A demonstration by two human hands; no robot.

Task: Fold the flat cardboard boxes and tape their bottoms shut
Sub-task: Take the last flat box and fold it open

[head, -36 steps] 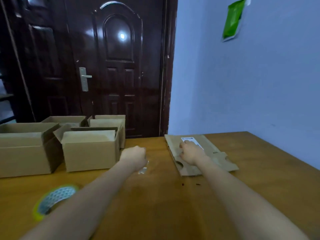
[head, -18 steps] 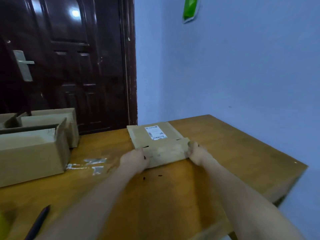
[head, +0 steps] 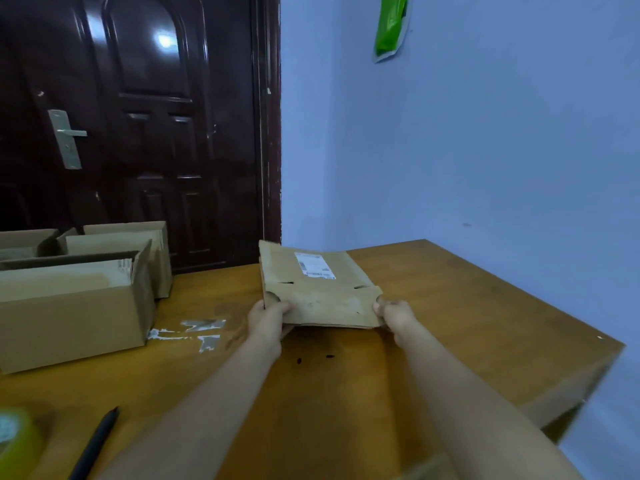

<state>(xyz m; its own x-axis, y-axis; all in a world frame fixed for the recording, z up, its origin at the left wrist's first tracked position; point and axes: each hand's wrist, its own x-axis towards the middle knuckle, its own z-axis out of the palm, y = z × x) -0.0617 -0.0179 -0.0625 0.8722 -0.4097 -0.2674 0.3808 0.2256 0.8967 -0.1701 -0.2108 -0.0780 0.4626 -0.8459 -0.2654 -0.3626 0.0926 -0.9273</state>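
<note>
Although a white shipping label [head: 314, 266] sits on the upper face of the flat cardboard box [head: 313, 285], its barcode and print are too small and blurred to read. Both forearms reach forward from the near edge of the wooden table [head: 467, 306]. The left hand [head: 268, 315] grips the box's near left corner, thumb on top and fingers curled beneath. The right hand [head: 393, 315] pinches the near right corner the same way. The box is held just above the table's middle, its near edge raised, its long axis running away from the person toward the dark door [head: 138, 133]. Folded boxes [head: 76, 306] stand to the left, near scraps of tape [head: 197, 332]. A tape roll [head: 15, 441] and a black pen [head: 93, 445] lie at the near left.
</note>
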